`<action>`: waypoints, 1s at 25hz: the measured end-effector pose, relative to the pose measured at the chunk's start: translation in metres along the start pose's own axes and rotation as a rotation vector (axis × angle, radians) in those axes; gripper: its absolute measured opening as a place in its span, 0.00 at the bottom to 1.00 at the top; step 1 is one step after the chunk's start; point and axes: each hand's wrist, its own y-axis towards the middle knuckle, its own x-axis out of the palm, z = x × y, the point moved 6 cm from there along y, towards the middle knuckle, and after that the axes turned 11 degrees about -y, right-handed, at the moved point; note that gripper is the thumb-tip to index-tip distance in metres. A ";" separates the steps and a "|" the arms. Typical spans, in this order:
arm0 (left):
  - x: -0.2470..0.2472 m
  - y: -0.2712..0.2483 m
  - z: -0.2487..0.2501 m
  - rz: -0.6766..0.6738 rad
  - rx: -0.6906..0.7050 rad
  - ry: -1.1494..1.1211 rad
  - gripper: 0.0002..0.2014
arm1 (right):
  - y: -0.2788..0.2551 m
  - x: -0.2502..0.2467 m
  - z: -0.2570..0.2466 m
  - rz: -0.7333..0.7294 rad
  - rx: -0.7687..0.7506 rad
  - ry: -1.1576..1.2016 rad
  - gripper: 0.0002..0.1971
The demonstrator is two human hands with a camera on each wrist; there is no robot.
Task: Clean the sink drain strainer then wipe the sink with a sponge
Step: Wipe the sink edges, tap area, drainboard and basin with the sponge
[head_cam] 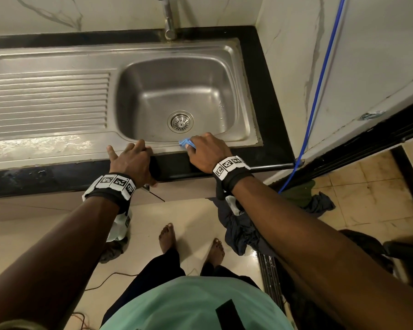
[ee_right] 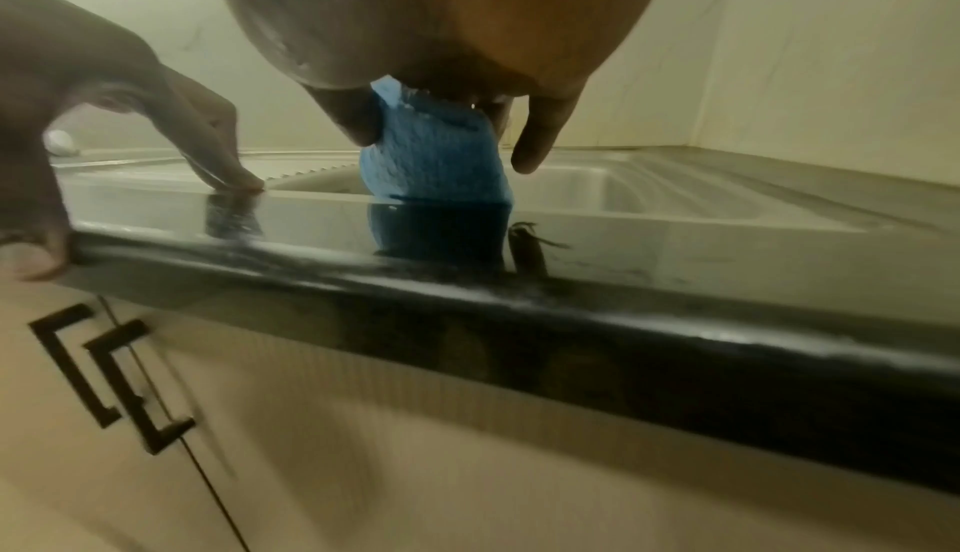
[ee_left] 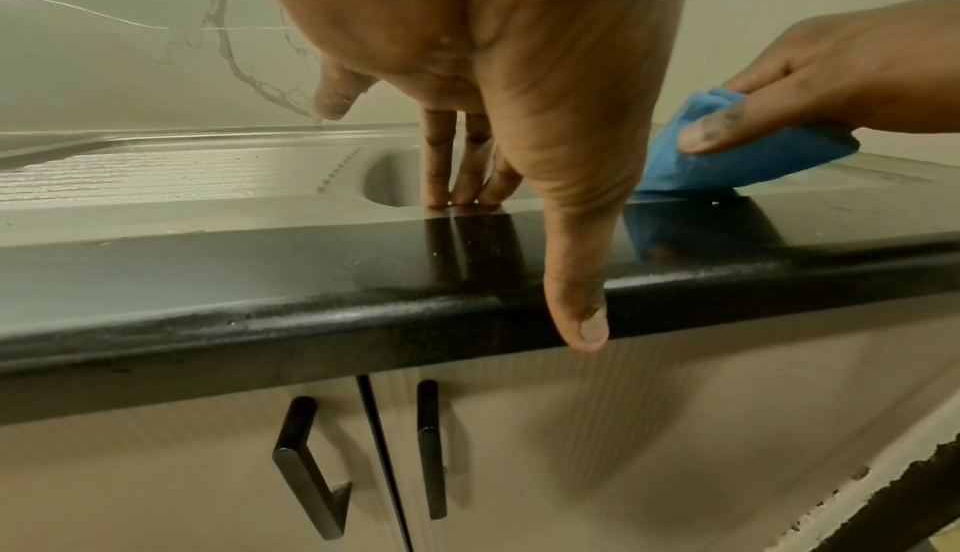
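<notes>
Right hand point(head_cam: 206, 152) closed around blue sponge point(ee_right: 434, 154), thumb and fingers pinching it, lower edge pressed on front rim of sink point(head_cam: 243, 55). Left hand point(head_cam: 131, 160) open, holding nothing, straight fingertips point(ee_left: 460, 191) braced on same rim, thumb hooked over black counter point(ee_left: 260, 314) edge. Strainer point(head_cam: 180, 122) seated in drain at basin bottom, well apart from both hands. Likely risks: sponge slipping from a wet pinch and dropping into basin; bracing fingers sliding on glossy rim; strainer left uncleaned if wiping comes first.
</notes>
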 end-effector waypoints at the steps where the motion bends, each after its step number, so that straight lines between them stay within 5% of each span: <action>1: 0.000 0.000 0.001 -0.001 -0.003 0.001 0.44 | -0.003 -0.001 0.014 -0.001 0.011 -0.021 0.18; 12: 0.001 0.001 0.003 -0.011 -0.029 0.012 0.44 | -0.019 -0.011 0.128 0.034 0.075 -0.209 0.21; 17: 0.001 0.000 0.004 -0.018 -0.026 0.009 0.45 | -0.020 0.009 0.127 -0.067 0.124 -0.126 0.25; 25: 0.001 0.000 0.005 -0.012 -0.027 0.022 0.44 | -0.036 0.005 0.079 0.031 0.244 -0.052 0.22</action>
